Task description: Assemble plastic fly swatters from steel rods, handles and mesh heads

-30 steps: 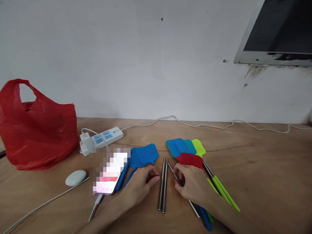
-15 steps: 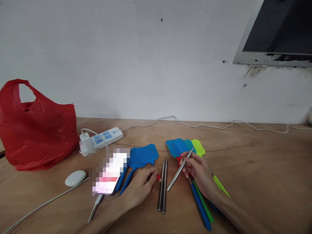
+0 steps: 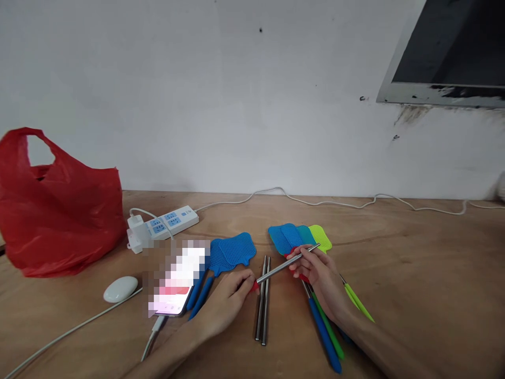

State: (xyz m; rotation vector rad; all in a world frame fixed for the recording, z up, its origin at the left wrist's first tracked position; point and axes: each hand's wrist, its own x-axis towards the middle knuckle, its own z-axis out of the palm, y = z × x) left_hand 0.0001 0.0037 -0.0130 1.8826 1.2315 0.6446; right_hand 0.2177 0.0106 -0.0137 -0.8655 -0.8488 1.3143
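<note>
A slim silver metal tube (image 3: 279, 269) is held by my right hand (image 3: 319, 273), between thumb and fingers, slanting down to the left. Its lower end meets a small red piece (image 3: 255, 287) pinched in the fingertips of my left hand (image 3: 232, 295); most of that piece is hidden. Under the slanted tube, two more metal tubes (image 3: 262, 316) lie side by side on the table. Beneath and beyond my right hand is a pile of fly swatters with blue mesh heads (image 3: 281, 239), a yellow-green head (image 3: 320, 239) and something red, partly covered.
Two blue fly swatter heads (image 3: 239, 248) lie behind my left hand. A phone with a blurred screen (image 3: 179, 287), a white oval object (image 3: 120, 289) and a power strip (image 3: 183, 217) are on the left. A red plastic bag (image 3: 63, 221) stands at far left on the wooden table (image 3: 426, 284).
The tube in my right hand has tilted flatter, and its lower end has swung left to the red piece at my left fingertips. My left hand has stayed nearly in place.
</note>
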